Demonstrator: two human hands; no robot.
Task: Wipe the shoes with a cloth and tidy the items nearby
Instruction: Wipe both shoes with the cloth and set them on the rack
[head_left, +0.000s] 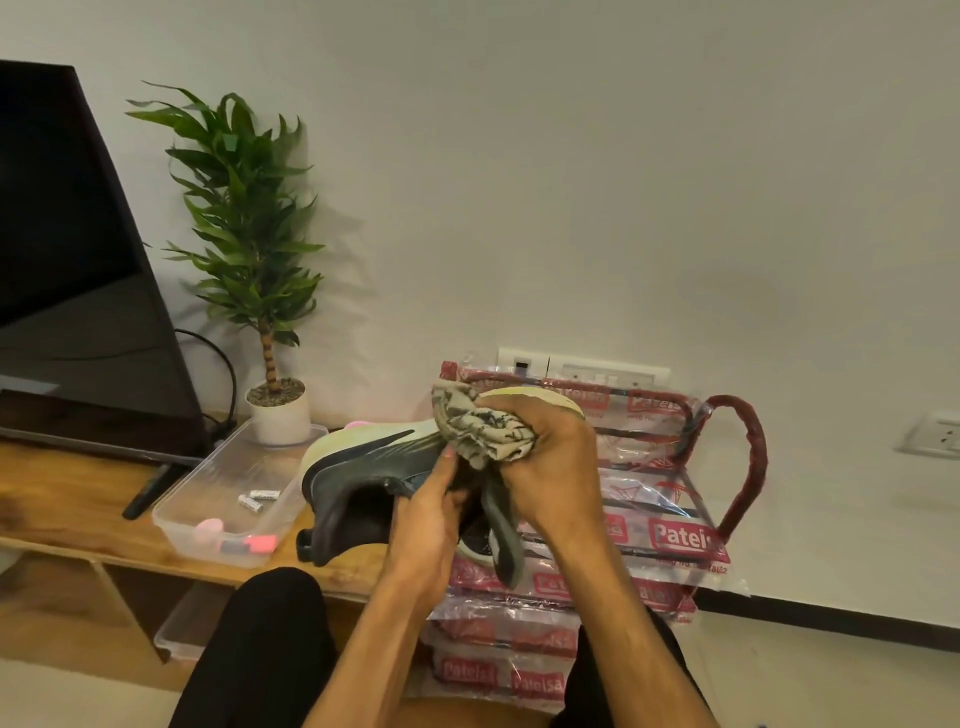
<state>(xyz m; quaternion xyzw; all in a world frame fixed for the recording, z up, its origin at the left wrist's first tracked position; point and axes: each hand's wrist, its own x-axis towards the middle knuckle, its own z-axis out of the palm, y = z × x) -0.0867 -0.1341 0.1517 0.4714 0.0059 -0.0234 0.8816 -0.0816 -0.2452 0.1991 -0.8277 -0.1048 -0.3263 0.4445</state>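
The person sits with knees in black trousers (275, 649) nearest, both forearms reaching forward. The left grip (426, 525) is curled round the dark opening of a shoe (363, 467), holding it up on its side above the right end of the wooden bench (62, 499), pale green sole turned upward. The right grip (545, 457) is clenched round a bunched grey patterned cloth (483, 431), pressing it against the shoe's upper near the sole.

Just left of the shoe, a clear plastic tray (244, 457) lies on the bench, holding two batteries (260, 499) and some pink bits (254, 544). Behind the hands stands a rack (748, 467) wrapped in clear plastic with red print.

Further back, a potted plant (249, 234) stands at the tray's far corner, a dark television (67, 234) to its left. Wall sockets (608, 371) sit above the rack.
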